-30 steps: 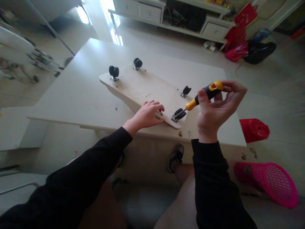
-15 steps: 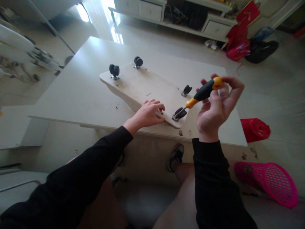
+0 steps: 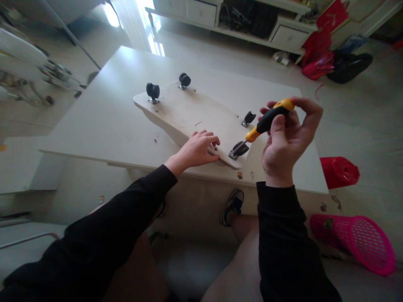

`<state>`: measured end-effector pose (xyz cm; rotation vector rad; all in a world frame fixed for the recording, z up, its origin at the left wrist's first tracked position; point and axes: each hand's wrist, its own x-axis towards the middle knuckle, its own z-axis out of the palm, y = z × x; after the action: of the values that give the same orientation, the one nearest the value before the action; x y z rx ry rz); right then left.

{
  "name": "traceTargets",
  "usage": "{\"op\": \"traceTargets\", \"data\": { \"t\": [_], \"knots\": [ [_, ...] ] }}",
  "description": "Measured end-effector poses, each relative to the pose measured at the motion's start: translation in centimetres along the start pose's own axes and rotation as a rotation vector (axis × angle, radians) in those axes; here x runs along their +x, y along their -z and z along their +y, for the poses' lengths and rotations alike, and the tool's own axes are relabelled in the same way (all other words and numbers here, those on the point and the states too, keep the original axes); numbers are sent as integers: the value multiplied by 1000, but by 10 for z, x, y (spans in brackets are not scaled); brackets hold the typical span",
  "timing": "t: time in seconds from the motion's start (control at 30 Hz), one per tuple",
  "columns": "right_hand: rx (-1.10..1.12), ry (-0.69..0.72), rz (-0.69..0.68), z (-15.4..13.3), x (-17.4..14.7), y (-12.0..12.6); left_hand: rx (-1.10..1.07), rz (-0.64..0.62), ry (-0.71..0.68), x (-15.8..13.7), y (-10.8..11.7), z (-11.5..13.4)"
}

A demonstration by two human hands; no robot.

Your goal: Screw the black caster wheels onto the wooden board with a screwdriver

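A white wooden base (image 3: 185, 107) lies wheels-up on the table, with black caster wheels at its corners. My left hand (image 3: 201, 149) is closed round its near edge, thumb on the side and fingers on top. My right hand (image 3: 288, 134) grips a yellow and black screwdriver (image 3: 272, 117), the forefinger by the handle's end. The screwdriver's tip meets the metal plate of the near right caster (image 3: 239, 149); the screw under it is too small to see. Another caster (image 3: 248, 118) stands just behind, and two more, a near-left caster (image 3: 153, 91) and a far-left caster (image 3: 184, 79), at the left end.
The white table (image 3: 94, 113) reaches under the base on all sides. Right of it on the floor are a red bucket-like container (image 3: 340, 172) and a pink mesh basket (image 3: 355, 241). A white cabinet (image 3: 198, 12) and a black bag (image 3: 351, 67) are farther back.
My right hand has rotated slightly about the screwdriver's handle, its thumb now further up along it. The screwdriver's tip stays on the caster plate. My left hand keeps its hold on the base.
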<state>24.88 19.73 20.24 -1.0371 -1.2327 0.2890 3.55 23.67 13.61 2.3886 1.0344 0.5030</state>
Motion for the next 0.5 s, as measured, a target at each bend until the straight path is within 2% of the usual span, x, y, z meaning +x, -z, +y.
{"op": "traceTargets", "data": {
  "t": [0.17,0.23,0.37,0.5],
  "knots": [
    [-63,103,194,5,3,3,-5,13,-17,-1,0,0],
    [-29,100,174,9,3,4,-8,18,-19,-1,0,0],
    [38,15,46,14,1,5,-12,4,-7,0,1,1],
    [5,34,55,15,2,6,-11,4,-4,0,1,1]
  ]
}}
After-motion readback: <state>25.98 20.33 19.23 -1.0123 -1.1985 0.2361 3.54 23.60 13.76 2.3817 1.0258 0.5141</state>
